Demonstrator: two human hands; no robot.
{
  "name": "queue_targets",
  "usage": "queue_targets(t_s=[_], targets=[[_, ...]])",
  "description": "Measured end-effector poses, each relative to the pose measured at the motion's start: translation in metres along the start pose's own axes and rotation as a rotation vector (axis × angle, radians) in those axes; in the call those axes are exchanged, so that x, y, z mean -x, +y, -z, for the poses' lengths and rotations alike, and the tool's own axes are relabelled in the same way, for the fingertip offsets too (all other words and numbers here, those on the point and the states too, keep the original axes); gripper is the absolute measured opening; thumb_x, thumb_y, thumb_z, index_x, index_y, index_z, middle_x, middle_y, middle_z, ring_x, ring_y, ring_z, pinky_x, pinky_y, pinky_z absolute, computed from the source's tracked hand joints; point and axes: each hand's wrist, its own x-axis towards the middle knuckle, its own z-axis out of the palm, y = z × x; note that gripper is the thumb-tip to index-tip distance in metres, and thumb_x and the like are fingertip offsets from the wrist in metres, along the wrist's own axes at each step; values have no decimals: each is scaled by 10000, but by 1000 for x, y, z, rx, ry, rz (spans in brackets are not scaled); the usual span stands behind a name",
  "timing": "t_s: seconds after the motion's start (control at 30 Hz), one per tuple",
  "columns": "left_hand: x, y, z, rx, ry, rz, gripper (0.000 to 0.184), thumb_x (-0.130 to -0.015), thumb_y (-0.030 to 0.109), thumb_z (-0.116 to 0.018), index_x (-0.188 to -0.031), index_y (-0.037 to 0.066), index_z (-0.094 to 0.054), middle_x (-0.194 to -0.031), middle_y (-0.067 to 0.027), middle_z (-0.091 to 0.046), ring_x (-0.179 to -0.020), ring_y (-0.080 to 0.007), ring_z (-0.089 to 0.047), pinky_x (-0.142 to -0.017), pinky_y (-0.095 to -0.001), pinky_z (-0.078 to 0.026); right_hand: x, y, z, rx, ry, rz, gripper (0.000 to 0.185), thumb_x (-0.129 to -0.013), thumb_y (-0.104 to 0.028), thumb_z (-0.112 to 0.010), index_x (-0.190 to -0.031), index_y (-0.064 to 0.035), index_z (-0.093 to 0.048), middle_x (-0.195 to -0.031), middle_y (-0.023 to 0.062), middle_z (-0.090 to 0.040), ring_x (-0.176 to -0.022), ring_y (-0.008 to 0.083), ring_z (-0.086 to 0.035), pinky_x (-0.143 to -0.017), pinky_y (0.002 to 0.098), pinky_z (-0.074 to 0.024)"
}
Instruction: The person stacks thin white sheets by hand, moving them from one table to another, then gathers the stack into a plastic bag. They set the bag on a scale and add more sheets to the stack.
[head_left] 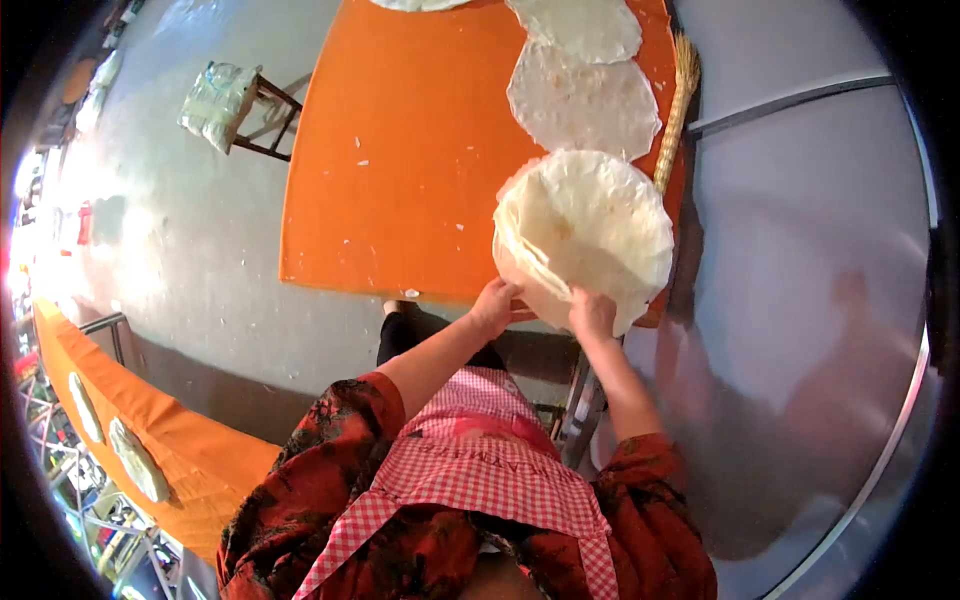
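Stack of thin round flatbreads [610, 225] at the near right edge of an orange tabletop [400, 160], left hand [495, 308] and right hand [592, 312] each with fingers pinched on its near edge, single flatbreads [585, 105] beyond, straw brush [677, 115] along the right side, padded stool [225, 105] to the left.

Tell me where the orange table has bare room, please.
Orange table: bare but for crumbs between its left edge and the thin sheets. Another lies at far edge.
Crowded: right side, with sheets, round stack, left hand, right hand, straw brush.
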Motion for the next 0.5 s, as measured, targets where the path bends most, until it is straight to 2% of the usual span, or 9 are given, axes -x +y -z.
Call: queue_targets(t_s=[0.13,0.17,0.23,0.27,0.37,0.47,0.5], targets=[[8,9,-21,133,21,79,343,-914,151,-458,-1237,34,-464,-1206,-158,-569,-1077,-364,-581,-911,-546,-498,-6,4,7,-95,-99,48,154,-818,-100,-554,-937,-95,-652,-857,128,-651,-810,352,-640,-707,453,-518],[6,7,-21,146,-10,66,356,-924,184,-461,-1252,48,-453,-1212,-154,-569,-1077,-361,-582,-920,-555,-485,-5,1,8,-104,-132,51,170,-814,-117,-574,-967,-80,-637,-908,131,-643,-854,353,-631,-735,453,-515],[3,1,-19,175,-67,37,383,-944,249,-467,-1284,77,-431,-1223,-147,-568,-1077,-355,-583,-938,-572,-458,-3,-9,8,-125,-203,61,245,-805,-151,-613,-1028,-49,-606,-1009,139,-628,-944,356,-611,-791,452,-509],[2,-1,-17,158,-67,39,373,-948,256,-459,-1280,89,-440,-1222,-139,-570,-1076,-348,-584,-931,-562,-463,0,0,-5,-149,-228,87,403,-778,-182,-662,-1131,-19,-555,-1122,147,-591,-1034,371,-575,-847,453,-497],[2,-2,-16,118,-62,28,346,-955,270,-449,-1264,117,-469,-1220,-116,-576,-1073,-322,-588,-908,-525,-475,9,-11,2,-228,-98,143,491,-769,-160,-673,-1213,-19,-514,-1255,168,-537,-1129,361,-538,-894,452,-479],[4,-5,-24,97,-43,33,314,-957,277,-474,-1236,135,-505,-1199,-84,-589,-1061,-260,-593,-865,-454,-490,8,-18,-3,-209,-71,33,461,-789,-176,-667,-1203,-15,-545,-1175,210,-601,-1052,374,-599,-852,454,-500],[2,-9,-23,63,-13,-3,312,-953,276,-490,-1231,135,-508,-1190,-80,-591,-1048,-253,-595,-861,-453,-493,6,-17,-2,-218,-106,-46,402,-790,-193,-669,-1144,-24,-582,-1080,220,-619,-983,389,-614,-818,466,-503]])
